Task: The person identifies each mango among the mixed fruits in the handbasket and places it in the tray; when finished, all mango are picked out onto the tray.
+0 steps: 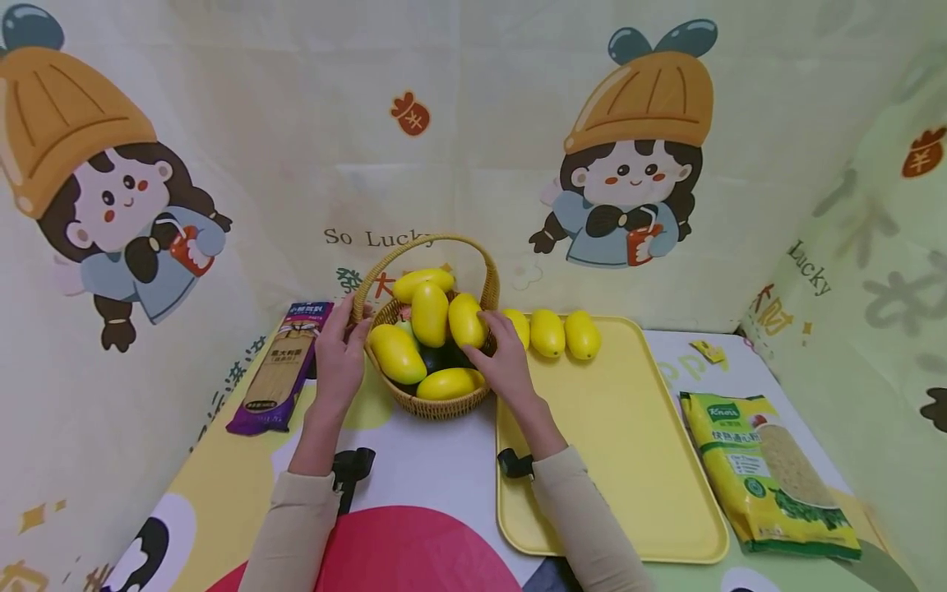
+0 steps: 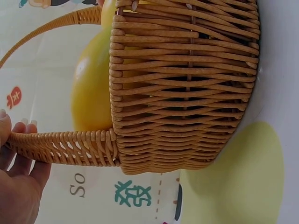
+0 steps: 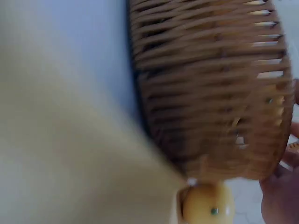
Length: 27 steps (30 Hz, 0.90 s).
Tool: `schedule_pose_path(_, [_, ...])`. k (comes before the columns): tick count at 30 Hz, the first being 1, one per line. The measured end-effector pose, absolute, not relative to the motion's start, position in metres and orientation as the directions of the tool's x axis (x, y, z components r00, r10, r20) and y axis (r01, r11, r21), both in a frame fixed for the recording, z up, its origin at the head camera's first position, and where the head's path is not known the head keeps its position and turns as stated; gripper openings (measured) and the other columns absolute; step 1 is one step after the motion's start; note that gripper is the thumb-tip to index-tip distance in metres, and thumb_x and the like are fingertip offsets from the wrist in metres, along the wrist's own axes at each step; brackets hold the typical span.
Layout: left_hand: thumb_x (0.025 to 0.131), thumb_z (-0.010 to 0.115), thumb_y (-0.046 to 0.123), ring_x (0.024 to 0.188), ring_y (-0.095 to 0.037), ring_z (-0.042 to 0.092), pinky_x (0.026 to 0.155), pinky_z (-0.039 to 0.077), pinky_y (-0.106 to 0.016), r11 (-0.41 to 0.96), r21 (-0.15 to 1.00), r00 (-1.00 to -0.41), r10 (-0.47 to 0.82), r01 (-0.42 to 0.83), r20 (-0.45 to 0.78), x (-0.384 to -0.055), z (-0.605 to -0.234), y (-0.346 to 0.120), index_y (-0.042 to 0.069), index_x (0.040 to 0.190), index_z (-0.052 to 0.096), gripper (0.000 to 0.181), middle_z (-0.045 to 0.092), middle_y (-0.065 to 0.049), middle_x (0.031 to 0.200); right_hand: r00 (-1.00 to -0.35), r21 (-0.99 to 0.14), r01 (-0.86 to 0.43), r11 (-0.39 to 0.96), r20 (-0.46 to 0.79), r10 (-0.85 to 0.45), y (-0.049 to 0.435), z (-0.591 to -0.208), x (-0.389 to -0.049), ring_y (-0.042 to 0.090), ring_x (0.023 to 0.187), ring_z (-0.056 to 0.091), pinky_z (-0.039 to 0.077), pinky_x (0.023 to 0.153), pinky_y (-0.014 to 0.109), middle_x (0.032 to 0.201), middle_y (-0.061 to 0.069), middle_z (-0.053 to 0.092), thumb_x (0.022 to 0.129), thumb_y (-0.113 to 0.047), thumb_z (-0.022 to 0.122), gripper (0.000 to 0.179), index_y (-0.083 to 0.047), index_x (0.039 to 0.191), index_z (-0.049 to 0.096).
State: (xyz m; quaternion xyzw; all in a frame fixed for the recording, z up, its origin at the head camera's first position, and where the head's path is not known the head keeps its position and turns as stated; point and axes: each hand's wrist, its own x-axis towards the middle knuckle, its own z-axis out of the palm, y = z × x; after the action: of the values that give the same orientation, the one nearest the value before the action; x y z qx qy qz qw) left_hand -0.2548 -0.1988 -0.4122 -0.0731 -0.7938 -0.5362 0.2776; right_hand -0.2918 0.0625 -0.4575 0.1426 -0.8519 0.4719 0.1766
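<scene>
A wicker basket (image 1: 436, 407) with a tall arched handle (image 1: 436, 238) stands at the back of the table, filled with several yellow mangoes (image 1: 429, 315). Darker green and pinkish things show between them, mostly covered. On its left side my left hand (image 1: 340, 353) grips the handle near its base; the left wrist view shows the fingers (image 2: 39, 172) behind the handle. At the right rim my right hand (image 1: 506, 362) holds a mango (image 1: 466, 321) between thumb and fingers, above the others. Blur and the basket wall hide much of that grip in the right wrist view.
A yellow tray (image 1: 607, 460) lies right of the basket, with three mangoes (image 1: 547, 333) along its back edge. Left stands a purple-edged pasta packet (image 1: 284, 366). Far right are a Knorr bag (image 1: 769, 473) and a small yellow packet (image 1: 708, 352). Printed cloth walls rise behind.
</scene>
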Motion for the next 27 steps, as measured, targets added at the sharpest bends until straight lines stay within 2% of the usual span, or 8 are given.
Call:
schedule_pose_path(7, [0.103, 0.051, 0.021, 0.117, -0.017, 0.059, 0.091, 0.047, -0.008, 0.418, 0.811, -0.835, -0.185, 0.41, 0.518, -0.255, -0.411, -0.197, 0.025, 0.149, 0.046, 0.047, 0.062, -0.008, 0.125, -0.938, -0.713, -0.285, 0.641, 0.344, -0.035, 0.05, -0.453, -0.294, 0.027, 0.133, 0.048, 0.042, 0.113, 0.046, 0.148, 0.002, 0.046, 0.086, -0.052, 0.072, 0.076, -0.023, 0.149, 0.042])
schedule_pose_path(10, [0.103, 0.051, 0.022, 0.116, -0.017, 0.058, 0.092, 0.048, -0.008, 0.413, 0.812, -0.838, -0.179, 0.412, 0.516, -0.254, -0.41, -0.196, 0.026, 0.149, 0.045, 0.046, 0.061, -0.007, 0.125, -0.943, -0.709, -0.254, 0.658, 0.333, -0.005, 0.047, -0.453, -0.295, 0.028, 0.131, 0.049, 0.042, 0.112, 0.047, 0.148, 0.004, 0.047, 0.086, -0.055, 0.071, 0.08, -0.022, 0.151, 0.039])
schedule_pose_path(16, [0.103, 0.052, 0.023, 0.118, -0.019, 0.059, 0.094, 0.048, -0.009, 0.426, 0.806, -0.835, -0.178, 0.411, 0.52, -0.253, -0.41, -0.195, 0.023, 0.15, 0.045, 0.047, 0.062, -0.008, 0.125, -0.941, -0.751, -0.242, 0.614, 0.337, 0.041, 0.045, -0.454, -0.298, 0.027, 0.126, 0.051, 0.042, 0.109, 0.046, 0.143, 0.006, 0.053, 0.087, -0.04, 0.072, 0.072, -0.02, 0.149, 0.043])
schedule_pose_path(20, [0.103, 0.052, 0.022, 0.117, -0.019, 0.059, 0.094, 0.047, -0.009, 0.429, 0.802, -0.832, -0.177, 0.416, 0.526, -0.254, -0.41, -0.196, 0.023, 0.149, 0.046, 0.046, 0.062, -0.009, 0.124, -0.947, -0.792, -0.237, 0.563, 0.318, 0.05, 0.047, -0.454, -0.299, 0.026, 0.121, 0.052, 0.044, 0.105, 0.046, 0.141, 0.005, 0.054, 0.083, -0.03, 0.07, 0.069, -0.019, 0.147, 0.045])
schedule_pose_path(27, [0.103, 0.051, 0.022, 0.115, -0.018, 0.058, 0.091, 0.046, -0.007, 0.428, 0.804, -0.833, -0.178, 0.414, 0.524, -0.256, -0.411, -0.198, 0.025, 0.149, 0.046, 0.046, 0.061, -0.009, 0.123, -0.957, -0.844, -0.231, 0.484, 0.287, 0.044, 0.05, -0.452, -0.299, 0.025, 0.116, 0.051, 0.046, 0.1, 0.045, 0.139, 0.003, 0.054, 0.079, -0.026, 0.069, 0.069, -0.023, 0.145, 0.047])
